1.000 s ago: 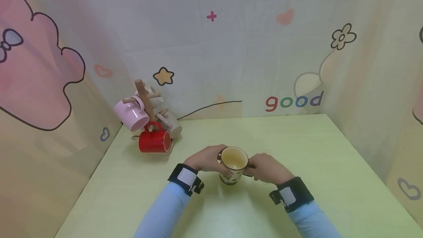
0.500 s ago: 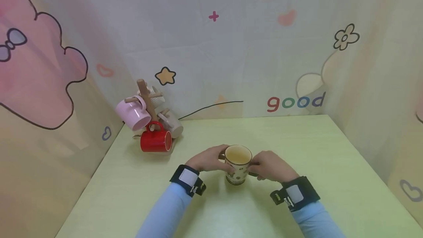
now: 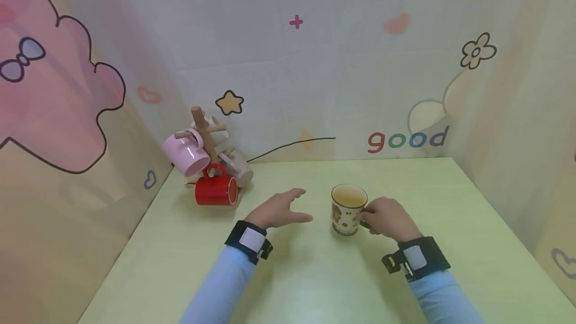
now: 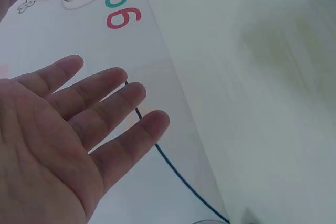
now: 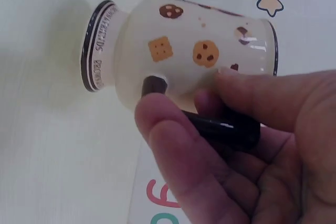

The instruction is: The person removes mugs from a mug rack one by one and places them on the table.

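A cream mug (image 3: 345, 218) with cookie prints, a dark rim and a dark handle (image 5: 220, 128) stands upright in the head view, right of centre. My right hand (image 3: 390, 219) grips that handle, the fingers curled round it and the thumb against the mug's side, as the right wrist view shows. To the mug's left, my left hand (image 3: 280, 210) is apart from it, thumb and fingers spread with nothing between them. Its palm and straight fingers (image 4: 113, 150) face the left wrist camera. Whether the mug's base touches the table is hard to tell.
At the back left of the pale green table (image 3: 315, 284) is a wooden mug tree (image 3: 205, 136). It carries a pink mug (image 3: 186, 153), a red mug (image 3: 216, 191), a grey-white mug (image 3: 238, 168) and another pale one behind. A printed cloth (image 3: 279, 74) hangs at the back.
My left hand has let go of the mug and drawn slightly left. My right hand has moved right and a little away with the mug by its handle. The head view has shifted slightly.
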Motion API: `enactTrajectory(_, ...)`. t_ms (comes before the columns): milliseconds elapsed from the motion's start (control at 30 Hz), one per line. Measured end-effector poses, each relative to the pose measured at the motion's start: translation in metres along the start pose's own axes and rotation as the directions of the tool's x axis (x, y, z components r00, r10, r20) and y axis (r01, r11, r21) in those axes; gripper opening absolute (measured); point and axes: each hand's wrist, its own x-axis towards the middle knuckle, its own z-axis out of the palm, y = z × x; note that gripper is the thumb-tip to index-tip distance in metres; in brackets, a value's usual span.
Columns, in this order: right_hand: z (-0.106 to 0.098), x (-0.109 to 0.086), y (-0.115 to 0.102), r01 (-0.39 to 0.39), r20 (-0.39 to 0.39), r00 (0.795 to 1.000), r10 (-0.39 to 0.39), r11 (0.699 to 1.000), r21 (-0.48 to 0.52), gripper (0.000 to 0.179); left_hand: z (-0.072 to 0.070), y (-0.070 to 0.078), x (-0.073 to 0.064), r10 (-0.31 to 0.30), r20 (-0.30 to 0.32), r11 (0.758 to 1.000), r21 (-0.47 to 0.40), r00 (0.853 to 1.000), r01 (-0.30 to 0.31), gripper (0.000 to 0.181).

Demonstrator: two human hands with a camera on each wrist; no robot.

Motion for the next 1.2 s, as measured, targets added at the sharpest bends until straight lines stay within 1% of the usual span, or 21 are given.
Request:
enactTrajectory(133, -0.005, 0.003, 0.008, -0.032, -0.042, 0.999, 0.032, 0.999, -0.007, 0.022, -0.004, -0.001, -0.002, -0.023, -0.025, 0.997, 0.077, 0.999, 0.025, 0.079)
enactTrajectory(200, -0.008, 0.004, 0.012, -0.046, -0.073, 0.996, 0.045, 0.999, -0.018, 0.023, -0.005, -0.001, -0.003, -0.043, -0.042, 0.991, 0.129, 0.998, 0.048, 0.079)
enactTrajectory(300, -0.012, 0.006, 0.019, -0.072, -0.116, 0.991, 0.067, 0.997, -0.035, 0.025, -0.008, -0.001, -0.006, -0.071, -0.070, 0.976, 0.200, 0.995, 0.084, 0.079)
enactTrajectory(367, -0.016, 0.007, 0.024, -0.094, -0.141, 0.986, 0.089, 0.995, -0.031, 0.027, -0.009, -0.002, -0.007, -0.086, -0.089, 0.962, 0.250, 0.992, 0.106, 0.080)
enactTrajectory(500, -0.024, 0.008, 0.034, -0.133, -0.192, 0.973, 0.125, 0.991, -0.029, 0.031, -0.010, -0.004, -0.009, -0.108, -0.110, 0.945, 0.298, 0.988, 0.136, 0.080)
enactTrajectory(567, -0.026, 0.008, 0.039, -0.151, -0.225, 0.964, 0.141, 0.988, -0.025, 0.032, -0.010, -0.006, -0.009, -0.111, -0.115, 0.940, 0.310, 0.987, 0.142, 0.080)
enactTrajectory(633, -0.028, 0.008, 0.043, -0.166, -0.273, 0.950, 0.151, 0.986, -0.031, 0.034, -0.010, -0.008, -0.009, -0.107, -0.115, 0.941, 0.310, 0.988, 0.138, 0.079)
enactTrajectory(733, -0.028, 0.009, 0.050, -0.198, -0.347, 0.921, 0.175, 0.980, -0.032, 0.035, -0.009, -0.012, -0.009, -0.101, -0.116, 0.943, 0.306, 0.988, 0.133, 0.079)
enactTrajectory(833, -0.028, 0.010, 0.056, -0.224, -0.403, 0.894, 0.197, 0.974, -0.021, 0.035, -0.008, -0.013, -0.009, -0.108, -0.111, 0.946, 0.293, 0.988, 0.137, 0.079)
enactTrajectory(967, -0.027, 0.011, 0.066, -0.248, -0.433, 0.873, 0.225, 0.969, 0.003, 0.038, -0.007, -0.014, -0.009, -0.118, -0.105, 0.949, 0.282, 0.987, 0.143, 0.078)
enactTrajectory(1200, -0.026, 0.010, 0.083, -0.278, -0.475, 0.845, 0.246, 0.961, 0.004, 0.040, -0.004, -0.016, -0.010, -0.123, -0.091, 0.951, 0.272, 0.988, 0.144, 0.079)
